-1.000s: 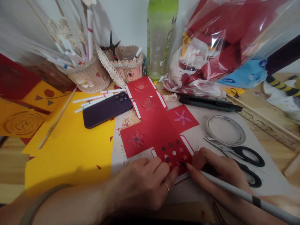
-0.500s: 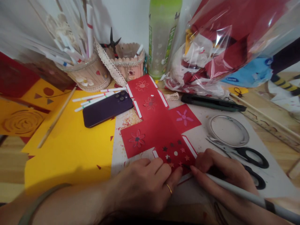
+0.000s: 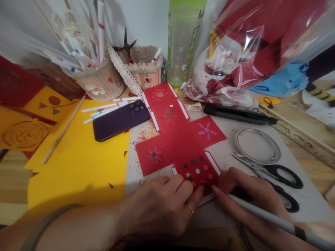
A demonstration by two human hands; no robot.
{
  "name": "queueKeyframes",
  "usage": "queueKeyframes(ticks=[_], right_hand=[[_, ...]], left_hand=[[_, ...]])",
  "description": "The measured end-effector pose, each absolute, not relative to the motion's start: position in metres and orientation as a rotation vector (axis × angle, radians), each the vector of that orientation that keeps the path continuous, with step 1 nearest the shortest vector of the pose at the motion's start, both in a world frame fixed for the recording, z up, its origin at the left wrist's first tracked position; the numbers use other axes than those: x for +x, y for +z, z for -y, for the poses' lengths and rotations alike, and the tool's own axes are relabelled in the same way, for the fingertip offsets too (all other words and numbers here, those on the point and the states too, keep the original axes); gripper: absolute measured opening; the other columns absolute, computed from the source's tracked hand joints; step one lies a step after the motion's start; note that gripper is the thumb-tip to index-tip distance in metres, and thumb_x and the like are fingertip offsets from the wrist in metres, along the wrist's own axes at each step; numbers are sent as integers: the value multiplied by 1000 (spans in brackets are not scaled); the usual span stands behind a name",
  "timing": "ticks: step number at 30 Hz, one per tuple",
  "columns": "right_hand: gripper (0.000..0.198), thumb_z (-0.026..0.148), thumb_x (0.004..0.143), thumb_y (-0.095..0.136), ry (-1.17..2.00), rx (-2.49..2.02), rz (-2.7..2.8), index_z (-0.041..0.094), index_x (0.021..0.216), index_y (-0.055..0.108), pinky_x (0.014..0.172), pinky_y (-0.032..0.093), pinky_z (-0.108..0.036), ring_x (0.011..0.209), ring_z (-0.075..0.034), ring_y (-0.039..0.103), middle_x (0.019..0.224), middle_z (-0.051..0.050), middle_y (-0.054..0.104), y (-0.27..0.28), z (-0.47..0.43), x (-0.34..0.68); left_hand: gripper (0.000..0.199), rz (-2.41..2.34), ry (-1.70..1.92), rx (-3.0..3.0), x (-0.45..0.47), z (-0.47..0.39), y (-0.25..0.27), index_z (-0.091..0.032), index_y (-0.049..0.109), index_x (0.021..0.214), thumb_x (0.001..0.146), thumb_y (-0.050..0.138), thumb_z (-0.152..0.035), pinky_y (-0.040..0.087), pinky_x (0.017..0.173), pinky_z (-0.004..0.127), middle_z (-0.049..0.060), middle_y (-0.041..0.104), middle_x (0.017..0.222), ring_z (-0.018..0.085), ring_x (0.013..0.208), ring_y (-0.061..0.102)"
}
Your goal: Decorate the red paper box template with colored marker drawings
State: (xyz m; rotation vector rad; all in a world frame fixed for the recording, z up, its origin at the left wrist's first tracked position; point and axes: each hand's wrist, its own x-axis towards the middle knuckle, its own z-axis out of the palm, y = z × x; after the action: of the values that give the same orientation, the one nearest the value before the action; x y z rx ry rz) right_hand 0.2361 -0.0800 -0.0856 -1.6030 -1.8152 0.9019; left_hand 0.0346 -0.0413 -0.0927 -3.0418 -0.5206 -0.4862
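Observation:
A cross-shaped red paper cutout (image 3: 180,144) lies flat, with flower patterns on its arms and small star and dot shapes near its close end. Curled over that close end, my left hand (image 3: 167,202) presses the paper down with its fingertips. My right hand (image 3: 251,195) is closed around a slim grey craft knife (image 3: 269,216), held like a pen. Its thin dark tip touches the red paper beside my left fingertips, among the small shapes. White strips line several of the paper's edge tabs.
Right of the paper lie scissors (image 3: 277,176), a tape roll (image 3: 258,146) and a dark green box cutter (image 3: 239,115). A phone (image 3: 120,122) rests on yellow paper (image 3: 78,167) at left. Behind stand a pen holder (image 3: 98,83), a stick-sided box (image 3: 149,73), a green bottle (image 3: 183,45) and a plastic bag (image 3: 235,66).
The view has shifted slightly, so everything sits a little further right. Both hands keep nearly the same place on the red paper, and the knife tip stays among the small shapes.

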Motion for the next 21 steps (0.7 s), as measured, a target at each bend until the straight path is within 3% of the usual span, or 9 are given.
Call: queueKeyframes(ticks=[21], right_hand=[[26, 23, 81, 53, 877, -1582, 1823, 23, 60, 38, 38, 33, -22, 41, -10, 41, 47, 6, 46, -83, 77, 240]], left_hand=[[26, 544, -494, -3073, 33, 43, -87, -7, 56, 106, 94, 34, -12, 30, 41, 28, 1, 51, 65, 15, 56, 50]])
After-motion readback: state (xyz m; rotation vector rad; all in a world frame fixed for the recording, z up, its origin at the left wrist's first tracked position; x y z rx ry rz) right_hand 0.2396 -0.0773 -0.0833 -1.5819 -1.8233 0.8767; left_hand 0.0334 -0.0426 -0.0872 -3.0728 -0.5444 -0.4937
